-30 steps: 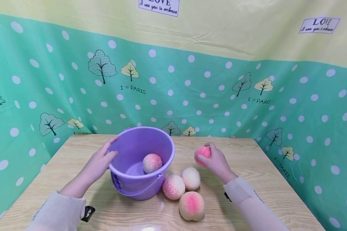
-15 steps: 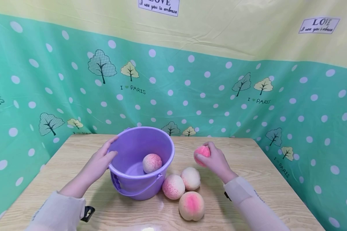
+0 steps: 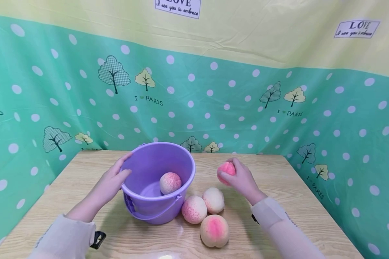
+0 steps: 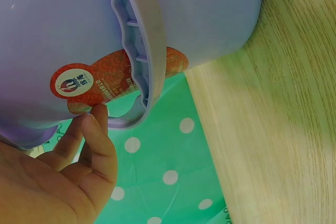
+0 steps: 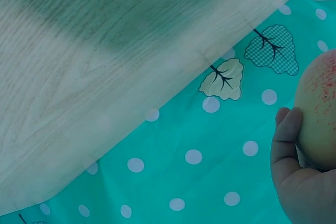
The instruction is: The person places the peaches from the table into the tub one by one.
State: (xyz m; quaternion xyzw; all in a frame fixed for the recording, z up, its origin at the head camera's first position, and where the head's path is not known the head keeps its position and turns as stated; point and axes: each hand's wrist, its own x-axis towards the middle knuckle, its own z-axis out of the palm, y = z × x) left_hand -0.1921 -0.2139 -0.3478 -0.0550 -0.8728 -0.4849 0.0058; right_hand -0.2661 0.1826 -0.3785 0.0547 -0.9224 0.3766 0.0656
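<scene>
My left hand (image 3: 111, 180) holds the near-left rim of a purple bucket (image 3: 159, 208), thumb over the inside and fingers outside. In the left wrist view, the fingertips touch the bucket's outer wall beside a red label (image 4: 107, 80). One speckled peach (image 3: 170, 183) lies inside the bucket. My right hand (image 3: 243, 181) grips a pink peach (image 3: 226, 173) to the right of the bucket; in the right wrist view, that peach (image 5: 319, 114) shows a pale, red-flecked side. Beside the bucket sit a speckled peach (image 3: 194, 209), a paler peach (image 3: 213, 200) and a peach with a pink stripe (image 3: 215, 231).
Everything stands on a light wooden table (image 3: 272, 223). A green and yellow curtain (image 3: 214, 93) with dots and trees hangs behind and at both sides. The bucket's handle (image 3: 162, 214) hangs down along its near side.
My right hand has risen very slightly with the pink peach. The left hand, the bucket and the other peaches stay as they were.
</scene>
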